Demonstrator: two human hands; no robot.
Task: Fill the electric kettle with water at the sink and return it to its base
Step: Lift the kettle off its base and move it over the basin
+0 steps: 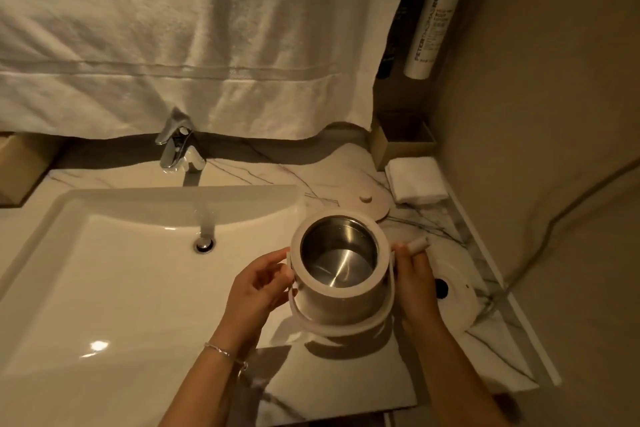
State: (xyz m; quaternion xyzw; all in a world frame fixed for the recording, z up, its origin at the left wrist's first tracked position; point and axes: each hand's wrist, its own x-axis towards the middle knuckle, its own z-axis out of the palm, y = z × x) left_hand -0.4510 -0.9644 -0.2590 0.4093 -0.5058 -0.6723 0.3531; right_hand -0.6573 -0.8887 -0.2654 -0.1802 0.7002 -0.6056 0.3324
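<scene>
A white electric kettle [341, 270] with a bare steel inside is held above the marble counter, lid off, its bail handle hanging down in front. My left hand [261, 282] grips its left side and my right hand [414, 282] its right side. The round white base [457, 291] lies on the counter just right of the kettle, partly hidden by my right hand. The kettle's lid [369, 201] rests on the counter behind it. The white sink [121, 270] with its drain [204, 244] is to the left, and the chrome tap [178, 149] stands behind it.
A large white towel [190, 38] hangs over the wall behind the tap. A folded white cloth [415, 178] and a small box [401, 139] sit at the back right. A lotion tube [436, 15] hangs on the wall. The base's cord [540, 243] runs up the right wall.
</scene>
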